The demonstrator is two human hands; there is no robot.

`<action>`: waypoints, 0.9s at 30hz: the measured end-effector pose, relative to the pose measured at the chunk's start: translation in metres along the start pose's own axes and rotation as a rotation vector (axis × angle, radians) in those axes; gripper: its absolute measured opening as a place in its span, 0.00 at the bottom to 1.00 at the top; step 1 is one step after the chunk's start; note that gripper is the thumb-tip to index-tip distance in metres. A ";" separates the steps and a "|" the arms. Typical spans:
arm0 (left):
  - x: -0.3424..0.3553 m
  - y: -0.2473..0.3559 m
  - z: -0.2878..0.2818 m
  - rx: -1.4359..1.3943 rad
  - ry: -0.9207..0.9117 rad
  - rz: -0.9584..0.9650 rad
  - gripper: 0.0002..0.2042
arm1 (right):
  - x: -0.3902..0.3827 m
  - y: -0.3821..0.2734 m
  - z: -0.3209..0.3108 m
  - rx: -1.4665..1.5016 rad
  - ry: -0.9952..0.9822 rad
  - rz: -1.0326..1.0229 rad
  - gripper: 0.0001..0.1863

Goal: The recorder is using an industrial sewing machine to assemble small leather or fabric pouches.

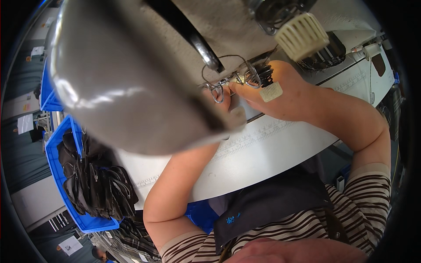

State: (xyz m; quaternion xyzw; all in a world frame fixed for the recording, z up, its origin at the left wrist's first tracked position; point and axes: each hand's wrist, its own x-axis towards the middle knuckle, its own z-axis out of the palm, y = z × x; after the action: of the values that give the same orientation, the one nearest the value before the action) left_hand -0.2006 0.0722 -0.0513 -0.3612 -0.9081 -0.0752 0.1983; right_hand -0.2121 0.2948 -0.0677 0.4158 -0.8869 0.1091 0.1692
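Where the left side of the view opens onto the workroom, a blue crate [103,224] stands beside the table, heaped with black, limp pieces [98,184] that look like cloth. Just below and to the right of it lies some grey plaid cloth [131,241].

Next comes the sewing machine [131,87], its pale grey body large and blurred close to the camera, reaching over the white table [263,153] and hiding part of the left forearm. A dark curved lever [204,50] slants down from the top toward the middle, ending near bent metal wires [252,74].

Under those wires is the left hand [223,100], mostly covered by the machine; whether its fingers are wide, narrow or holding something, I cannot tell. The right hand [285,92] comes in from the other side, its fingertips close to the left ones at a small lit spot under the machine's front; its grip cannot be told either.

A small cream ribbed block [272,92] shows in front of the right hand, with a larger cream ribbed block [302,37] above and to the right.
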 end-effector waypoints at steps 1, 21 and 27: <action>-0.001 0.000 0.003 -0.014 0.005 -0.012 0.15 | 0.000 0.000 0.000 -0.001 -0.001 0.001 0.03; -0.002 0.010 -0.001 0.142 -0.046 -0.015 0.14 | 0.000 -0.004 0.000 -0.042 -0.044 0.028 0.03; -0.006 0.006 -0.007 0.025 -0.036 -0.043 0.15 | -0.002 -0.004 0.002 -0.101 0.068 -0.002 0.04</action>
State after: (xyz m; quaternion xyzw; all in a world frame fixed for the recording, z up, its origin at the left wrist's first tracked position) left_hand -0.1901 0.0708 -0.0471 -0.3404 -0.9199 -0.0618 0.1848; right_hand -0.2079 0.2927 -0.0697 0.4035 -0.8847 0.0782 0.2198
